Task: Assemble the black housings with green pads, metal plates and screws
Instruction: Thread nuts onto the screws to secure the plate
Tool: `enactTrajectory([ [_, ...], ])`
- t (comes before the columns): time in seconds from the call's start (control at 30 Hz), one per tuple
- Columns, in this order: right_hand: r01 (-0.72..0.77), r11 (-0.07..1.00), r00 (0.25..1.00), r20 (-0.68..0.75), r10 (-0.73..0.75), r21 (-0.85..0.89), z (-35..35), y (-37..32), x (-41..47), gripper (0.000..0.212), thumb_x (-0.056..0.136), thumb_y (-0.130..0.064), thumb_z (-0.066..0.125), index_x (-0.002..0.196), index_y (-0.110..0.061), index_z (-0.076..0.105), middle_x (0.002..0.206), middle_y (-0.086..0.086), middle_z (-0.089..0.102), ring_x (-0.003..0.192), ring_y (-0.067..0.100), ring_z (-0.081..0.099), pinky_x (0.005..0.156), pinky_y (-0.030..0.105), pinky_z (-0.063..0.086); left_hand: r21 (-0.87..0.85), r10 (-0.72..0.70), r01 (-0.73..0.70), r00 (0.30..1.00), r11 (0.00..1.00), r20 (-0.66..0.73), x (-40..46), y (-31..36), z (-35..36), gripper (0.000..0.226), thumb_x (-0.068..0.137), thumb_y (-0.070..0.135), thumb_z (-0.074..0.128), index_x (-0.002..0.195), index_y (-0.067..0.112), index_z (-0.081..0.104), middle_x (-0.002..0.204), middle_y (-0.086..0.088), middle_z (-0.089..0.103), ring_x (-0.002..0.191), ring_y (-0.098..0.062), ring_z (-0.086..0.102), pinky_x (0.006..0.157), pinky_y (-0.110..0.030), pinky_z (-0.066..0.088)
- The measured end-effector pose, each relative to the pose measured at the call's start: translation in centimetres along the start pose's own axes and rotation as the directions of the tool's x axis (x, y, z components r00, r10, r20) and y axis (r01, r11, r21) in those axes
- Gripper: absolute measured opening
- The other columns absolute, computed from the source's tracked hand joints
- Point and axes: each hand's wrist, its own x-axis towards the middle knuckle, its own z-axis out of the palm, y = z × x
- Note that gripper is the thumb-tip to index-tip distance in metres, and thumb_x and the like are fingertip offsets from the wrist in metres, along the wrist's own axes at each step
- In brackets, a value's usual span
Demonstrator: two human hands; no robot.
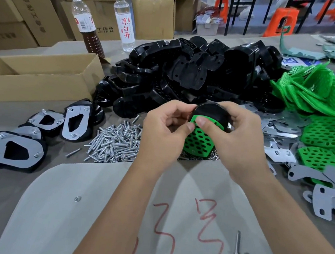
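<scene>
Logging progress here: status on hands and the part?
Left hand and right hand both grip black housing. Green pad seated, thumbs pressing. Nothing obstructing.

Far middle: housings pile [198, 74] on the counter [2, 193].
Right: pads [327, 113], plates [284, 134] before them.
Centre: screws [114, 142].
Left: finished units [13, 151], box [38, 77] behind.
Behind box: bottles [123, 20].

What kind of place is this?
Probably a small factory or workshop bench: heaps of black housings, green pads and screws wait for assembly, with stacked cardboard boxes behind.
</scene>
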Motion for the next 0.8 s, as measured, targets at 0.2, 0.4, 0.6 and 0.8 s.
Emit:
enactTrajectory([
  [0.2,0.11,0.993,0.994,-0.01,-0.111,-0.043,0.2,-0.6,-0.1,0.027,0.08,-0.013,0.083,0.099,-0.03,0.075,0.093,-0.015,0.075,0.095,0.01,0.071,0.083,0.03,0.056,0.103,0.061,-0.062,0.998,0.993,0.014,-0.1,0.9,-0.2,0.034,0.084,-0.017,0.064,0.103,0.009,0.073,0.092,0.008,0.073,0.087,-0.002,0.068,0.086,-0.025,0.057],
  [0.4,0.13,0.987,0.986,-0.095,-0.14,-0.099,0.9,-0.6,-0.5,0.023,0.084,-0.007,0.082,0.095,-0.023,0.071,0.087,-0.014,0.073,0.087,0.003,0.068,0.077,0.012,0.047,0.092,0.051,-0.051,0.999,0.994,0.003,-0.2,1.2,0.2,0.036,0.086,-0.018,0.06,0.101,0.012,0.073,0.094,0.004,0.074,0.089,-0.006,0.068,0.086,-0.025,0.056],
  [0.6,0.096,0.994,0.991,-0.089,-0.1,-0.045,1.2,-0.3,-0.5,0.022,0.085,-0.008,0.081,0.094,-0.026,0.071,0.088,-0.011,0.073,0.089,0.009,0.069,0.081,0.023,0.052,0.119,0.039,-0.038,0.999,0.992,-0.006,-0.2,1.1,0.1,0.037,0.086,-0.017,0.062,0.103,0.014,0.074,0.093,0.007,0.074,0.087,-0.003,0.068,0.085,-0.023,0.056],
  [0.8,0.068,0.997,0.998,0.014,-0.068,0.033,0.8,0.5,0.3,0.019,0.089,-0.01,0.079,0.099,-0.025,0.075,0.095,-0.008,0.076,0.095,0.014,0.07,0.089,0.036,0.057,0.076,-0.006,0.005,1.0,0.997,0.015,0.0,0.6,-0.5,0.022,0.092,-0.002,0.07,0.108,0.012,0.073,0.098,0.005,0.075,0.094,-0.01,0.069,0.088,-0.029,0.058],
])
